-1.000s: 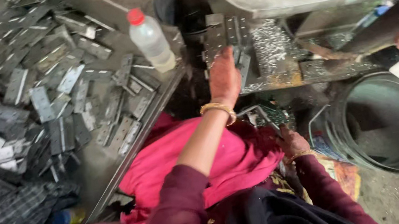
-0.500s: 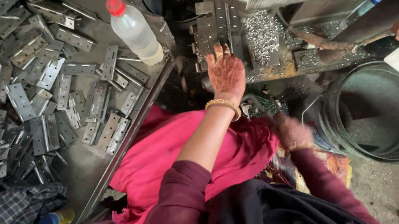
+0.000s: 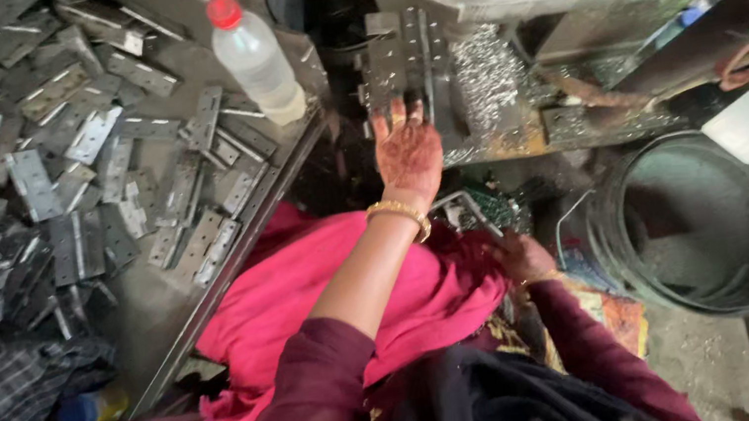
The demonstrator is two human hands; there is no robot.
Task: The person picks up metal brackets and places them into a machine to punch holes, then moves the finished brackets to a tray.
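— Where is the left hand [image 3: 407, 150]?

— Just below the metal hinge plate [image 3: 406, 60] on the machine bed, fingers spread flat, fingertips touching the plate's lower edge.

— And the right hand [image 3: 522, 257]?

— Lower, right of the pink cloth [image 3: 328, 298]; its grip I cannot tell.

— What else is near the plate?

— A plastic bottle [image 3: 255, 59] stands just left of it, with a heap of hinges [image 3: 69, 179] farther left, and a grey bucket [image 3: 697, 224] lower right.
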